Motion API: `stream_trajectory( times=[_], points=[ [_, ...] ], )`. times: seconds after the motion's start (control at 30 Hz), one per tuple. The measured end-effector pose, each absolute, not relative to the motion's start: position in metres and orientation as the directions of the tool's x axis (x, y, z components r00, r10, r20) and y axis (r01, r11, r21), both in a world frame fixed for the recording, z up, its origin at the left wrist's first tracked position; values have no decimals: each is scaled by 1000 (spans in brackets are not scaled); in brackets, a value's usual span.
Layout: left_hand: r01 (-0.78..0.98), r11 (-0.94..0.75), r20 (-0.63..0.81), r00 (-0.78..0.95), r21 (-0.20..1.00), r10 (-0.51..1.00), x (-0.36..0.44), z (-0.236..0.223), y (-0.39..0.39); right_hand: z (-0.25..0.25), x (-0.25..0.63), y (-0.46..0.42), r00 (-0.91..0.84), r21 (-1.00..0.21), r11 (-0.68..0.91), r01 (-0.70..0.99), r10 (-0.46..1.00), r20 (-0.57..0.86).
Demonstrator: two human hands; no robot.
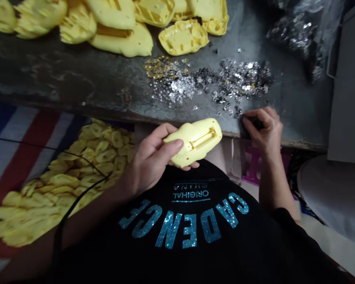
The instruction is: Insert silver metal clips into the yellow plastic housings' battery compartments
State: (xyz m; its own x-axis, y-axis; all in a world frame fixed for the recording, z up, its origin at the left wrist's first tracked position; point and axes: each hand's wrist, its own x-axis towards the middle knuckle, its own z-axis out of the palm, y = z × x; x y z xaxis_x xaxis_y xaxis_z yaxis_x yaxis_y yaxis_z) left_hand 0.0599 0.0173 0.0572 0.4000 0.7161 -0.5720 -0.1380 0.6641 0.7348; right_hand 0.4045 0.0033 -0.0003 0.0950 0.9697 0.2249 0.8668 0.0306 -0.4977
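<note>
A yellow plastic shell (197, 142) with a long battery slot and a patch of small holes faces up in my left hand (158, 154). My thumb presses on its near end, and fingertips show beneath it, just off the table's front edge. To the right, my right hand (266, 128) rests at that edge with its fingers curled and pinched. Whatever lies between those fingertips is hidden. Small dark and silvery metal pieces (242, 81) lie scattered just beyond it, with brass-coloured pieces (159, 68) farther left.
Several yellow shells (121, 39) stand along the back of the dark metal table (106, 86). A clear bag of shiny pieces (301, 33) lies at the back right, beside a grey panel (349, 86). Below left, yellow parts (65, 181) are heaped on striped sheeting; a black cable (79, 197) crosses there.
</note>
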Motion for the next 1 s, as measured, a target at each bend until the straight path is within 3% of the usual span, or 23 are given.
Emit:
stream_trajectory(
  times=[0.3, 0.43, 0.6, 0.77, 1.0],
  points=[
    [-170, 653, -539, 434, 738, 722, 58, 55, 16, 18, 394, 0, 126, -602, 87, 794, 945, 302],
    [-181, 659, -533, 453, 730, 715, 57, 55, 16, 42, 366, -8, 89, -725, 252, 641, 914, 396],
    [-173, 667, -528, 484, 725, 698, 58, 56, 16, 48, 335, -8, -31, -815, 325, 479, 935, 355],
    [-195, 670, -523, 487, 716, 700, 57, 59, 14, 49, 327, -4, -106, -762, 363, 536, 925, 365],
    [-195, 661, -523, 467, 725, 713, 57, 60, 12, 62, 323, -7, -284, -511, 494, 703, 855, 435]
  ],
)
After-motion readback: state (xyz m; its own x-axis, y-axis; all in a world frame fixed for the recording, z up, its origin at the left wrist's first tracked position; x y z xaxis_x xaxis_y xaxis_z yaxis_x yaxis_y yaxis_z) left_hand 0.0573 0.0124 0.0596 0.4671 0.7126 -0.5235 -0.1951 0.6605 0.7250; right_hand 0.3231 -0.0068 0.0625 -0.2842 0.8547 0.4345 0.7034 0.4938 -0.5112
